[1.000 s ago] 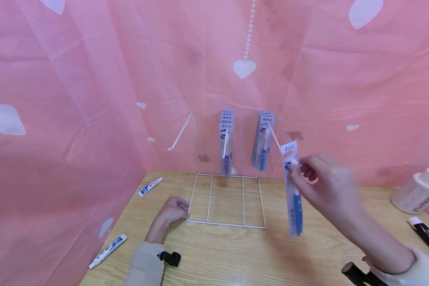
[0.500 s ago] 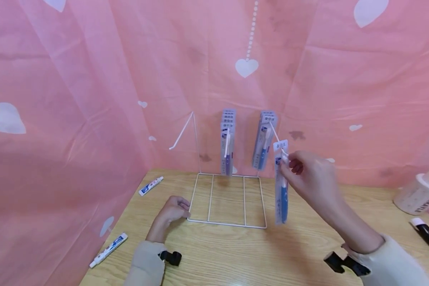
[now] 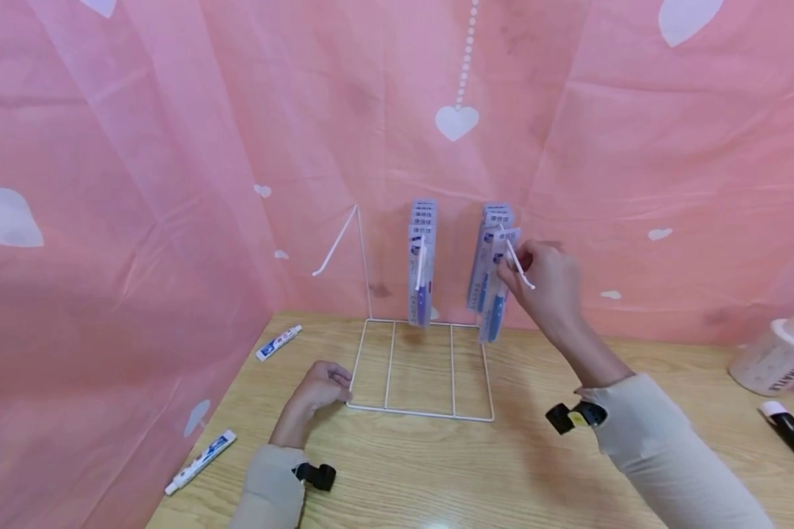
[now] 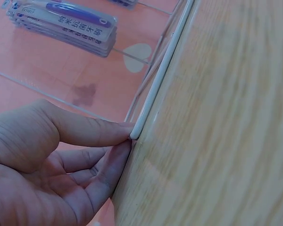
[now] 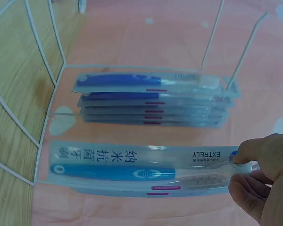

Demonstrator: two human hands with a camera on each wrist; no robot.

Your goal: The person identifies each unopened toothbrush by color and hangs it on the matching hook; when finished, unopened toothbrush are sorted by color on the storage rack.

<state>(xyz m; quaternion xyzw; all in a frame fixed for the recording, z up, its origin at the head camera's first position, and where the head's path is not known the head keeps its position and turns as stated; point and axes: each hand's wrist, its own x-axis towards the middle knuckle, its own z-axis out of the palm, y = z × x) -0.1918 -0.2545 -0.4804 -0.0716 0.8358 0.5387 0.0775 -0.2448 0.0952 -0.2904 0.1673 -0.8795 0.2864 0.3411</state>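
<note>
My right hand pinches a blue toothbrush in a clear pack near its top. This pack hangs on the right hook of a white wire rack, in front of other blue toothbrush packs; the hook's tip sticks out past it. On the middle hook hangs a stack of purple toothbrush packs. The left hook carries nothing. With thumb and finger, my left hand pinches the rack's front left corner, which the left wrist view shows closely at the thumb tip.
Two small toothpaste tubes lie at the left of the wooden table. A white bottle and a black marker with a white cap are at the far right. A pink cloth hangs behind the rack.
My right hand has moved left and away from me, bringing the blue toothbrush pack from the hook's tip back along the hook towards the other packs. My left hand stays at the rack's corner.
</note>
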